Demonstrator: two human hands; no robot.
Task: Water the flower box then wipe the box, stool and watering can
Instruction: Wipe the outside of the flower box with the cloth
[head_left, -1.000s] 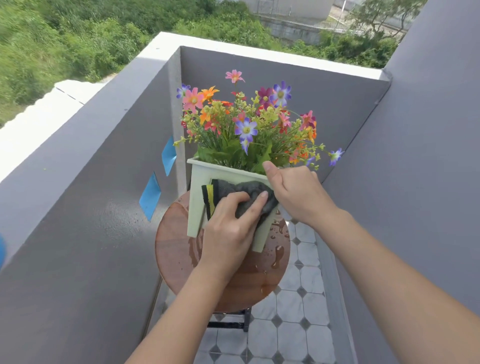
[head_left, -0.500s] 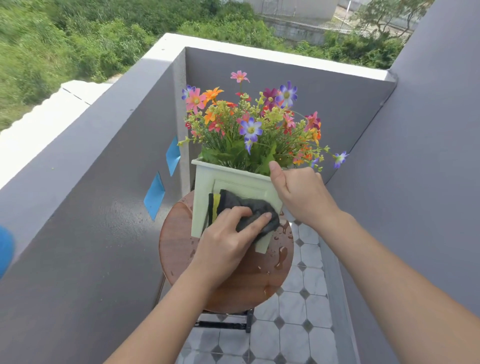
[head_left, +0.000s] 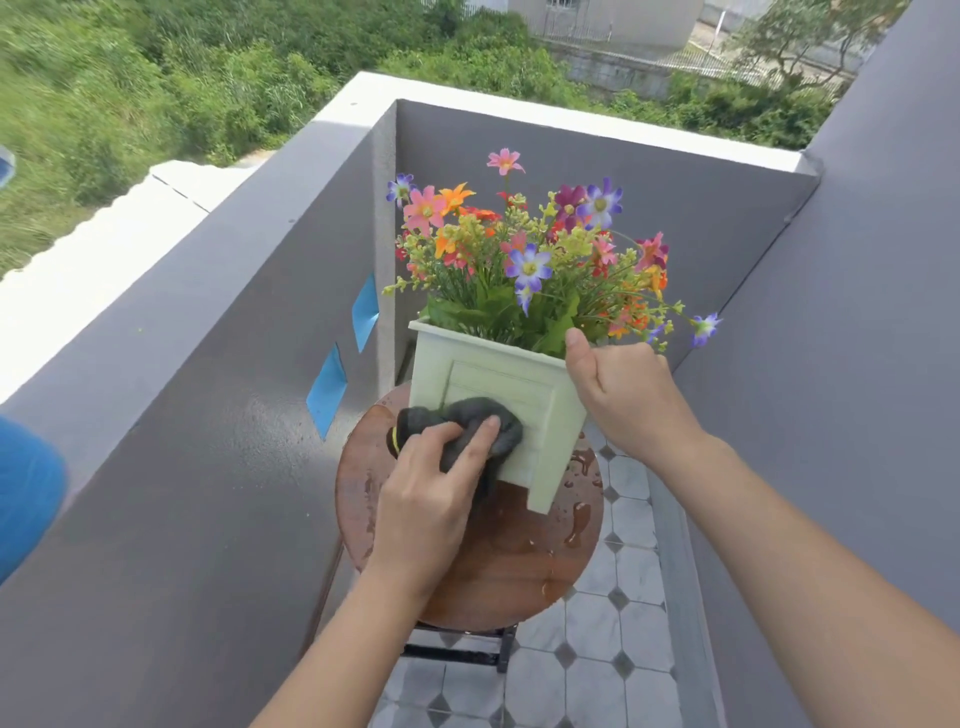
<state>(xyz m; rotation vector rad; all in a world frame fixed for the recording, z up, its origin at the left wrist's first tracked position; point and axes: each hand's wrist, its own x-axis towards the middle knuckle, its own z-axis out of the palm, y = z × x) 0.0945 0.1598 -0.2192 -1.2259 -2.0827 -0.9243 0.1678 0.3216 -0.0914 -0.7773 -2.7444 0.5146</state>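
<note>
A pale green flower box (head_left: 498, 384) full of colourful flowers (head_left: 524, 260) stands on a round brown wooden stool (head_left: 519, 561) with water drops on it. My left hand (head_left: 426, 493) presses a dark grey cloth (head_left: 467, 421) against the lower front panel of the box. My right hand (head_left: 623, 389) grips the box's right top corner, thumb on the rim. The watering can is not clearly in view.
Grey balcony walls (head_left: 208, 415) close in on the left, back and right; blue tape patches (head_left: 327, 389) mark the left wall. A blue object (head_left: 26, 488) shows at the left edge. Tiled floor (head_left: 613, 649) lies below the stool.
My left hand has slid the cloth down the front of the box, from near the rim to the lower panel. My right hand keeps its grip on the box's corner.
</note>
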